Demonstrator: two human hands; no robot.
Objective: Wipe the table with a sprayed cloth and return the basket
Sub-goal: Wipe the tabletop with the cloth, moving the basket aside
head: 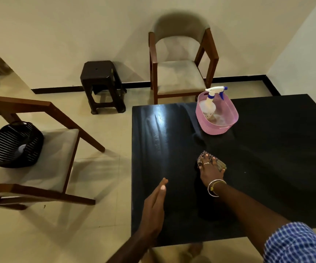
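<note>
My right hand [209, 170] presses flat on a patterned cloth [220, 164] near the middle of the black table [277, 168]; only the cloth's edges show around my fingers. Over the table's left front edge hovers my left hand [154, 207], fingers straight and together, holding nothing. A pink basket [227, 118] stands at the table's far side, and a white spray bottle [209, 103] with a blue trigger stands inside it. A black basket [13, 145] rests tilted on the seat of the chair at the left.
A wooden chair [45, 149] stands left of the table, and another chair [182, 73] behind it against the wall. A dark plastic stool [101, 82] sits by the wall. The tiled floor lies between them.
</note>
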